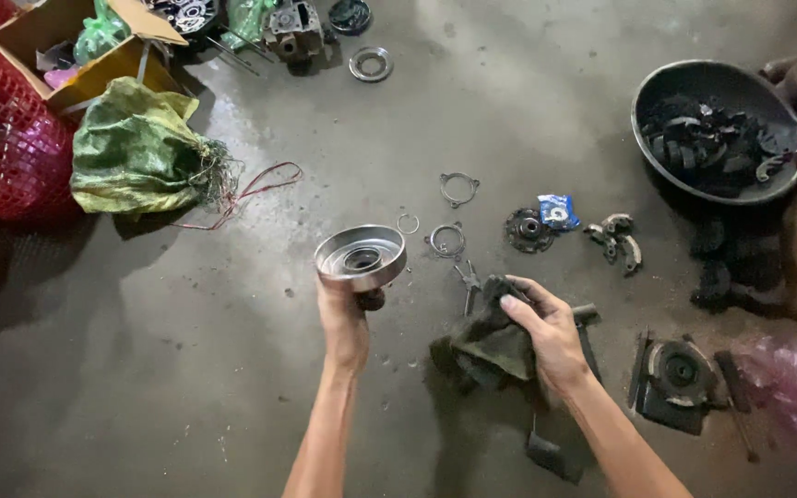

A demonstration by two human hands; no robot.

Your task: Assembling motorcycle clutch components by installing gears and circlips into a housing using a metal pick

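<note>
A shallow steel clutch drum (362,257) is being held above the concrete floor (186,369), open side tilting up toward the camera; the left hand (345,325) is gripping it from below, fingers closing on its underside hub; the right hand (551,337) is clutching a dark oily rag (486,341), fingers curling over the cloth, well apart from the drum. Just beyond the rag, pliers (466,277) are lying on the floor; past the drum, a small ring (408,223), a notched ring (446,241) and a lugged retainer ring (458,189) are lying near one another; to their right, a dark toothed hub (529,230) is sitting beside a blue-wrapped bearing (558,211) and grey clutch shoes (616,238). A black basin (684,78) holding dark parts is standing at upper right; a green sack (136,148), a cardboard box (57,37) and a red mesh basket (2,148) are occupying the upper left; a black clutch plate assembly (678,378) is resting near the right forearm.
</note>
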